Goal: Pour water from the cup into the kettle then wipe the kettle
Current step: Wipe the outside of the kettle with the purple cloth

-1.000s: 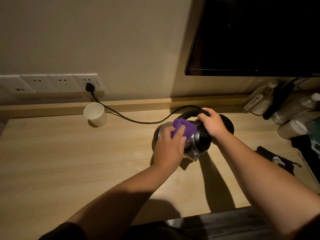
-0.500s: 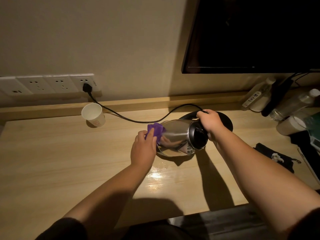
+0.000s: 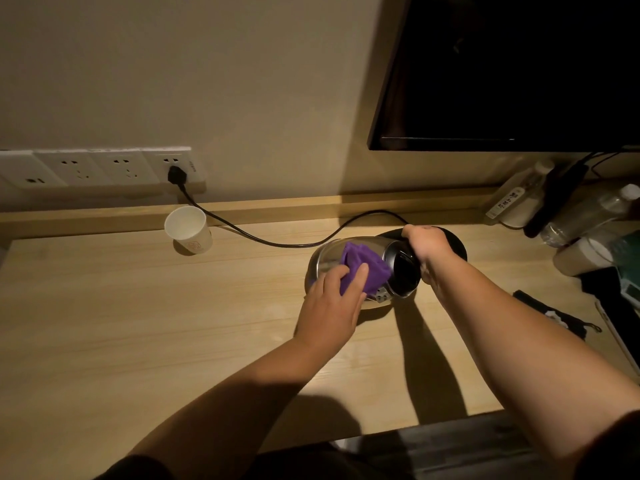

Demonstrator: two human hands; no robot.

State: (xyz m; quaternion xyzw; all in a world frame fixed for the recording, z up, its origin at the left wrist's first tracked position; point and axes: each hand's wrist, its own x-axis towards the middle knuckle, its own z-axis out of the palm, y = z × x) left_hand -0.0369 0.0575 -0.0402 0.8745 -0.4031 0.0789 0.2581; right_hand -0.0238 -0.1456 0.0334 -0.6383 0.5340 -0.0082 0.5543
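We see the shiny steel kettle (image 3: 329,261) tipped toward nine o'clock, right grip (image 3: 427,242) curled round its handle, left grip (image 3: 332,303) pressing a purple cloth (image 3: 363,268) on it.

left hand (image 3: 330,306) — cloth (image 3: 363,268) back atop kettle (image 3: 325,261)

Steel kettle (image 3: 329,261) tipped on its side over the desk, purple cloth (image 3: 363,268) pressed against it, white paper cup (image 3: 188,229) upright near the wall
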